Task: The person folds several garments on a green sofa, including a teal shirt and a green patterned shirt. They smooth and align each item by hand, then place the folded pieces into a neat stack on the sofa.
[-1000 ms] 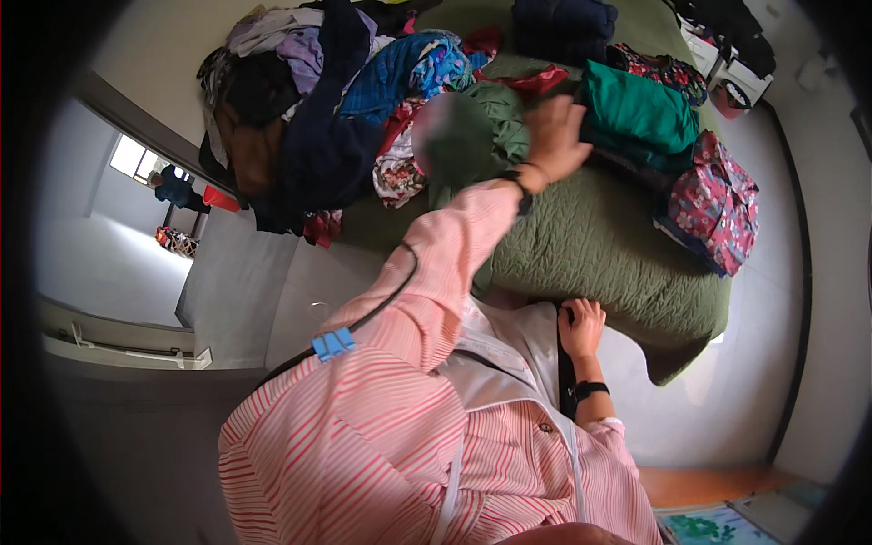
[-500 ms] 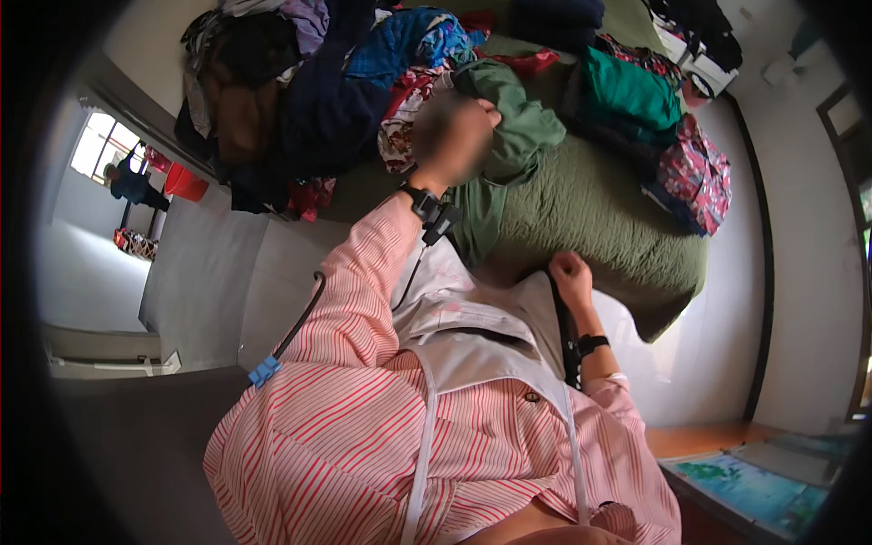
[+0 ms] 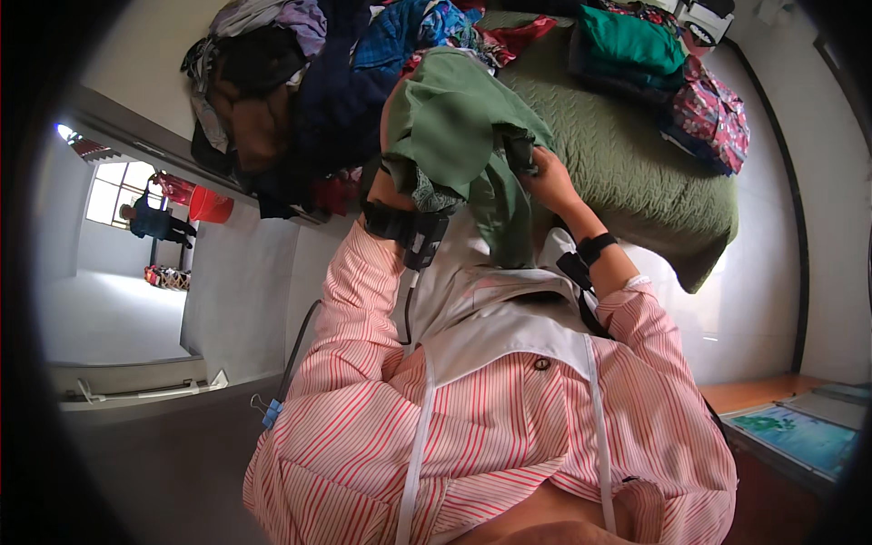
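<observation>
A green garment (image 3: 509, 123) hangs raised in front of me, its lower part dropping toward my apron (image 3: 500, 331). Inside or behind its folds goes my left hand (image 3: 389, 193); only skin near the wrist shows, and its fingers are hidden by the cloth. At the garment's right edge my right hand (image 3: 549, 182) is closed, thumb and fingers pinching the fabric. A patterned darker patch of cloth (image 3: 434, 195) shows at the garment's lower left, beside my left wrist. What kind of garment it is, I cannot make out.
A bed with a green quilted cover (image 3: 627, 195) lies ahead. Heaped clothes (image 3: 259, 91) fill its left side; a folded green cloth (image 3: 631, 41) and a floral bundle (image 3: 713, 118) lie right. Behind left, a person (image 3: 154, 222) stands near a red bucket (image 3: 211, 205).
The green garment has been lifted off the bed toward me, now covering my left hand. My right hand has moved up and forward from beside my lap and taken the garment's edge.
</observation>
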{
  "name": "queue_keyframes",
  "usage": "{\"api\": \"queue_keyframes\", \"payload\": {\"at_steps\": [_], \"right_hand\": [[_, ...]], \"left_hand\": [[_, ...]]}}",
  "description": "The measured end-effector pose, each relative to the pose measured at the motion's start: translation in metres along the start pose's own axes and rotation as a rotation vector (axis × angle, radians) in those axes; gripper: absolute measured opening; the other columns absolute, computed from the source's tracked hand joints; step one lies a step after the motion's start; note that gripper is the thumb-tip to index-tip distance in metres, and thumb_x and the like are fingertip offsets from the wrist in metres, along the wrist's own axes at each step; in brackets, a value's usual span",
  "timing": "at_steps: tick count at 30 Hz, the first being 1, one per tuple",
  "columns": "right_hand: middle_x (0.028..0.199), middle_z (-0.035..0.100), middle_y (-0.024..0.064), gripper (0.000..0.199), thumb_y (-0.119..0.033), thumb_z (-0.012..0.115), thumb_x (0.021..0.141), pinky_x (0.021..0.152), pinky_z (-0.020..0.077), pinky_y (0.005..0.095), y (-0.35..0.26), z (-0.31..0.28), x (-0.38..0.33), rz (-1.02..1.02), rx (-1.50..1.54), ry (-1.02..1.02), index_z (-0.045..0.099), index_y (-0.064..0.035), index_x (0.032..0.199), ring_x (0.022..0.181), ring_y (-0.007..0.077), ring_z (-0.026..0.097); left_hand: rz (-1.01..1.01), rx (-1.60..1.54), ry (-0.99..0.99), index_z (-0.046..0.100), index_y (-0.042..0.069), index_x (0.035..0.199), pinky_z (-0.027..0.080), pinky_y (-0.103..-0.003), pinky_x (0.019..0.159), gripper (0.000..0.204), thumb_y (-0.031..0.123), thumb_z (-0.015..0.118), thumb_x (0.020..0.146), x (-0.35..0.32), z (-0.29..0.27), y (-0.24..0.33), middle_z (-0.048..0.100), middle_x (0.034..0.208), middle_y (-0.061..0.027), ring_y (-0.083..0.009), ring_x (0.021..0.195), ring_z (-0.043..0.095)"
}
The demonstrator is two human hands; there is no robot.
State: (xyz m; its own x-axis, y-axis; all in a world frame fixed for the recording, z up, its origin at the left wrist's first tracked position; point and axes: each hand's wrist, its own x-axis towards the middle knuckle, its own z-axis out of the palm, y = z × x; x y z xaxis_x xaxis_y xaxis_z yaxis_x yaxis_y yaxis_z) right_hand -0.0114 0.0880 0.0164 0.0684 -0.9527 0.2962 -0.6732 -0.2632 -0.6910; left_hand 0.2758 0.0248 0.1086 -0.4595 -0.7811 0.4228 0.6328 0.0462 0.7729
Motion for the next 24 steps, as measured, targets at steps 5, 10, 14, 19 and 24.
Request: {"api": "queue_keyframes", "payload": {"at_steps": [5, 10, 14, 19, 24], "right_hand": [[0.095, 0.067, 0.0051, 0.034, -0.012, 0.061, 0.090, 0.072, 0.0472, 0.0264, -0.016, -0.022, -0.003, 0.395, 0.608, 0.189, 0.062, 0.0043, 0.120, 0.079, 0.0113, 0.057], [0.097, 0.066, 0.0003, 0.017, -0.011, 0.060, 0.096, 0.080, 0.0460, 0.0219, -0.029, -0.160, 0.018, 0.048, 0.965, 0.542, 0.068, 0.0002, 0.106, 0.087, 0.0074, 0.058], [0.097, 0.070, 0.0041, 0.028, -0.015, 0.067, 0.091, 0.079, 0.0473, 0.0247, -0.081, -0.248, 0.037, -0.212, 0.249, 0.793, 0.068, 0.0010, 0.114, 0.087, 0.0093, 0.060], [0.087, 0.070, 0.0083, 0.025, -0.027, 0.064, 0.093, 0.076, 0.0496, 0.0275, -0.160, -0.301, 0.054, -0.401, -0.285, 0.749, 0.070, -0.0109, 0.110, 0.081, 0.0138, 0.066], [0.088, 0.072, 0.0068, 0.023, -0.027, 0.065, 0.091, 0.076, 0.0499, 0.0264, -0.168, -0.320, 0.049, -0.351, -0.382, 0.697, 0.071, -0.0124, 0.108, 0.081, 0.0131, 0.068]], "left_hand": [[0.001, 0.041, 0.027, 0.061, 0.004, 0.118, 0.050, -0.028, 0.090, 0.026, 0.020, 0.051, 0.101, 0.031, -0.007, 0.064, 0.065, 0.112, -0.0051, -0.0148, 0.100, 0.063], [-0.274, 0.208, 0.092, 0.064, 0.005, 0.109, 0.052, -0.025, 0.081, 0.018, 0.016, 0.058, 0.097, 0.062, 0.001, 0.132, 0.068, 0.098, -0.0020, -0.0121, 0.088, 0.065], [-0.179, 0.787, 0.103, 0.068, 0.004, 0.098, 0.051, -0.027, 0.071, 0.018, 0.020, 0.063, 0.092, 0.096, -0.022, 0.094, 0.069, 0.086, -0.0038, -0.0145, 0.078, 0.065], [0.218, 1.864, 0.358, 0.067, 0.009, 0.093, 0.052, -0.038, 0.067, 0.025, 0.031, 0.066, 0.083, 0.161, -0.032, 0.047, 0.066, 0.074, -0.0104, -0.0267, 0.071, 0.066], [0.325, 1.059, 0.204, 0.063, 0.004, 0.100, 0.053, -0.036, 0.072, 0.049, 0.043, 0.078, 0.075, 0.124, 0.131, -0.004, 0.067, 0.080, -0.0071, -0.0211, 0.076, 0.067]]}}
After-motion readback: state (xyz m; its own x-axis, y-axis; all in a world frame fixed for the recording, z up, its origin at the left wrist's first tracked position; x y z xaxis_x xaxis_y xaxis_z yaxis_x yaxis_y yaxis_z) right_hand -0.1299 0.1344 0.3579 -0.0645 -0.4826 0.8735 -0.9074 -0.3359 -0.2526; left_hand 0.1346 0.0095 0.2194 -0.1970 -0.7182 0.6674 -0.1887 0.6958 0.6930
